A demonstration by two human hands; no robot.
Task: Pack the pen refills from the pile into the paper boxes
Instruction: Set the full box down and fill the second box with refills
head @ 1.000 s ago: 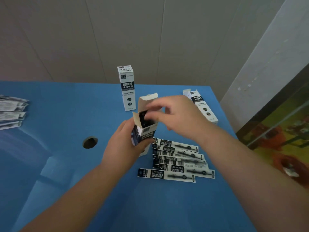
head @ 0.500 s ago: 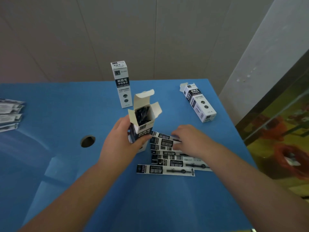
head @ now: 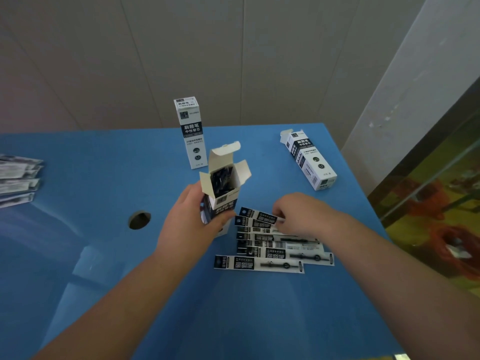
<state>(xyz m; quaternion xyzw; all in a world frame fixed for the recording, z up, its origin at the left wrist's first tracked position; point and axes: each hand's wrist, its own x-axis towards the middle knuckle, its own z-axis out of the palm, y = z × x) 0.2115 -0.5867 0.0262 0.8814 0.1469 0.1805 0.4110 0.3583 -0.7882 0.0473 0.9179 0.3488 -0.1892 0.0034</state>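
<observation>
Right hand (head: 298, 214) now sits low on the pile of pen refills (head: 275, 245), fingers curled down and pinching the far end of the topmost sleeve; one second ago it was up at the mouth of the open box (head: 223, 188), half a second ago already descending to the pile. I read this as one refill delivered and the next being picked. Left hand (head: 197, 222) keeps its grip, fingers wrapped round the lower half of the open box, holding it upright just beside the pile's left end, flaps splayed. Dark refills are visible inside; I judge it partly filled, how full I cannot tell. About six sleeves remain fanned on the table, so several more cycles seem needed. Surface: a blue table (head: 78, 255), glossy, with a round hole (head: 139, 219) left of the held box. A closed box (head: 191, 131) stands upright behind the held one; another box (head: 309, 159) lies on its side toward the right edge. More sleeved refills (head: 18, 178) sit at the far left, well apart. Room: pale panelled wall behind, grey column at right, patterned floor beyond the table's right edge.
</observation>
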